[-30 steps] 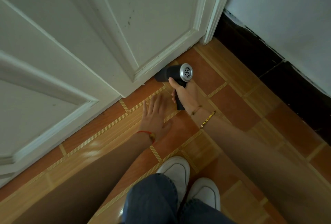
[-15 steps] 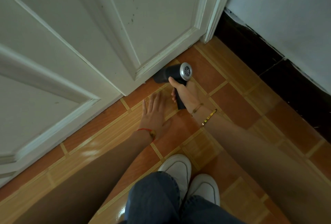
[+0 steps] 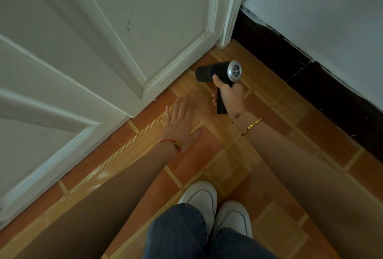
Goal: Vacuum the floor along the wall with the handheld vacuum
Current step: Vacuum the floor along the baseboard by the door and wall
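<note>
My right hand [image 3: 229, 96] grips the handle of a black handheld vacuum [image 3: 209, 74] with a silver grilled rear cap. The vacuum's barrel lies across the orange tiled floor [image 3: 269, 97], its nozzle end pointing left toward the bottom of the white door [image 3: 145, 37], a short gap away from it. My left hand [image 3: 181, 123] rests flat on the floor with straight fingers, just left of and below the vacuum, holding nothing.
A white door frame [image 3: 230, 20] meets a black baseboard [image 3: 310, 76] under a white wall [image 3: 331, 10] on the right. My white shoes [image 3: 217, 207] and jeans [image 3: 186, 238] are at the bottom centre. Open floor lies between the vacuum and the baseboard.
My right hand has drawn the vacuum to the right and away from the door's bottom edge, toward the corner by the frame. My left hand stays flat on the floor.
</note>
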